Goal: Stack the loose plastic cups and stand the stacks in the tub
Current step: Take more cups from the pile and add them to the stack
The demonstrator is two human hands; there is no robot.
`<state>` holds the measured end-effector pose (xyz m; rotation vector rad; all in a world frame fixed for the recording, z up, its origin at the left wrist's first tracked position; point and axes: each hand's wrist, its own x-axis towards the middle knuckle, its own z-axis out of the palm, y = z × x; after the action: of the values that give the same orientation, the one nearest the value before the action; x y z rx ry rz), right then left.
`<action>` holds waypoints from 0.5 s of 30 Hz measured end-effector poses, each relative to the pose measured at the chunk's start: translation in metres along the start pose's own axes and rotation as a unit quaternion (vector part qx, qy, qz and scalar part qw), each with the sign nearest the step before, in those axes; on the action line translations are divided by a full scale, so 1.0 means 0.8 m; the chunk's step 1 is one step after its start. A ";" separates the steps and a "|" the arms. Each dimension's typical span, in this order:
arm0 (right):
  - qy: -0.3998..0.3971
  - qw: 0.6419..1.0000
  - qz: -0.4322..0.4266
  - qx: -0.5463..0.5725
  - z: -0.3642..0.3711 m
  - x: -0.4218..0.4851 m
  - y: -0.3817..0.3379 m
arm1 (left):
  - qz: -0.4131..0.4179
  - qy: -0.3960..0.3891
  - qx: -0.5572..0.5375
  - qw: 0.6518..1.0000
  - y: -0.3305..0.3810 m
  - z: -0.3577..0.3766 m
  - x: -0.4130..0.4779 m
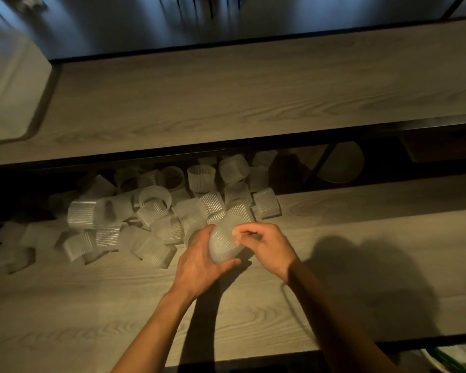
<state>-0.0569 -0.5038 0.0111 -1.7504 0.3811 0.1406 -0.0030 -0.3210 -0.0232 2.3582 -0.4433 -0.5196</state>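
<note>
The wooden surface carries a heap of loose cups along its far edge. The tub sits well apart, up left on the higher shelf. The left hand wraps a ribbed cup just beside the heap, while the right hand pinches its rim. In this dim light a cup could seat crooked and jam, or a squeeze could buckle the thin wall. No writing is readable.

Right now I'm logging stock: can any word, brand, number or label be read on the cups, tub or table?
None readable. The loose cups show only moulded ribs, the held cup likewise; the tub is blurred and shows no print; the wooden table shows only grain.
</note>
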 end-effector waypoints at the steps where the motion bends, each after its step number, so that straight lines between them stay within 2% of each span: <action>1: -0.011 1.000 -0.002 -0.008 0.005 0.000 0.000 | 0.002 0.002 -0.005 1.000 0.000 0.000 0.000; 6: -0.079 0.997 0.000 -0.010 0.011 0.006 -0.005 | -0.010 0.019 -0.032 0.999 -0.005 -0.005 0.005; 8: 0.003 1.000 -0.002 -0.007 0.001 0.014 -0.008 | -0.017 0.018 -0.023 0.999 -0.005 -0.008 0.007; 11: 0.237 0.971 0.037 -0.023 -0.019 0.041 0.004 | -0.029 0.023 -0.024 0.999 -0.003 -0.015 0.008; 12: 0.266 0.960 0.070 -0.042 -0.024 0.052 0.013 | -0.033 0.024 -0.024 0.999 -0.001 -0.016 0.008; 13: 0.263 0.956 0.106 -0.071 -0.027 0.063 0.023 | -0.037 0.024 -0.024 0.999 0.001 -0.017 0.007; 15: 0.213 0.958 0.147 -0.126 -0.029 0.078 0.043 | -0.032 0.019 -0.017 0.999 0.003 -0.018 0.004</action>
<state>-0.0125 -0.5433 -0.0344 -1.9652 0.9773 0.0220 0.0065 -0.3163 -0.0123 2.3515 -0.3394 -0.5068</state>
